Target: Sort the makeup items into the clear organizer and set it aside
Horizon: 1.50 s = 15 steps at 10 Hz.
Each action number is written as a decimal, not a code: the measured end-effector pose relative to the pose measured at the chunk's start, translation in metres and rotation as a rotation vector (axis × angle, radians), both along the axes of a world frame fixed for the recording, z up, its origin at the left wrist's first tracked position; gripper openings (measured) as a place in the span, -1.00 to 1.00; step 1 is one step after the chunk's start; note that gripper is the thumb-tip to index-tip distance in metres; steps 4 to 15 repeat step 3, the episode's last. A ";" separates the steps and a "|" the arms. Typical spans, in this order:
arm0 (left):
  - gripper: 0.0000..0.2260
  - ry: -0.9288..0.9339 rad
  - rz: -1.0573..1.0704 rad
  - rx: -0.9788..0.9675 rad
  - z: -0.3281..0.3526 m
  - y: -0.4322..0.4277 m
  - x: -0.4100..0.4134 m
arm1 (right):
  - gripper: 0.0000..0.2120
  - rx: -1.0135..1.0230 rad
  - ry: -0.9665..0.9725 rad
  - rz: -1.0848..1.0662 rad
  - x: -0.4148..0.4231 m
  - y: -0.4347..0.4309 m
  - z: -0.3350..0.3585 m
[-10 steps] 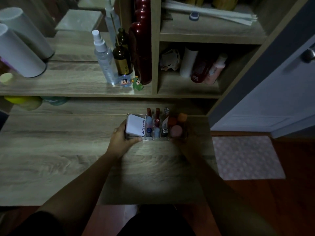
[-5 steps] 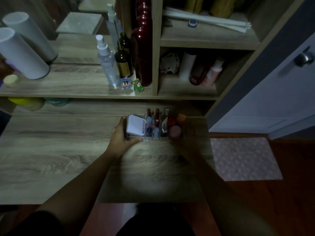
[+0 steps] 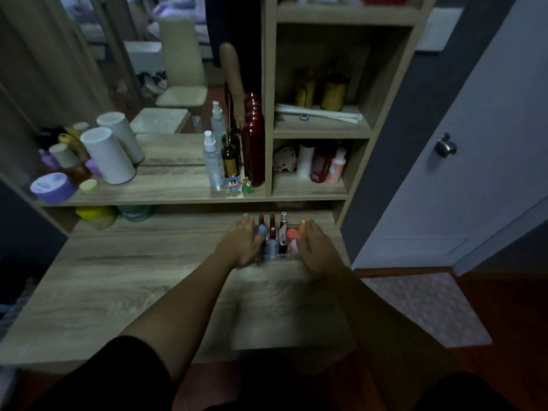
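Head view: left hand [image 3: 240,243] & right hand [image 3: 315,247] clasp ends of clear plastic organizer [image 3: 274,253]; rigid, light, prob. slippery; grip low w/ both.

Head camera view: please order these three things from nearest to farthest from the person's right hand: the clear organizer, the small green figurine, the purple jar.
1. The clear organizer, right beside the right hand, between both hands.
2. The small green figurine, on the shelf above, to the left.
3. The purple jar, at the shelf's far left end.
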<state>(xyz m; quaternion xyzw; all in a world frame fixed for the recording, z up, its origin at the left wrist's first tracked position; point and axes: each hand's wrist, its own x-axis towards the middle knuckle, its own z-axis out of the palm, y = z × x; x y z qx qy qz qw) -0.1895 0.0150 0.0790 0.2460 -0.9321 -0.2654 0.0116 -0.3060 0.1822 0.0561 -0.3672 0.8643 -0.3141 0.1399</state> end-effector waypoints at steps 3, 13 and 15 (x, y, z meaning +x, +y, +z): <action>-0.42 -0.093 -0.268 -0.217 0.050 0.068 -0.067 | -0.46 0.328 0.129 -0.245 -0.007 0.059 0.053; -0.42 -0.093 -0.268 -0.217 0.050 0.068 -0.067 | -0.46 0.328 0.129 -0.245 -0.007 0.059 0.053; -0.42 -0.093 -0.268 -0.217 0.050 0.068 -0.067 | -0.46 0.328 0.129 -0.245 -0.007 0.059 0.053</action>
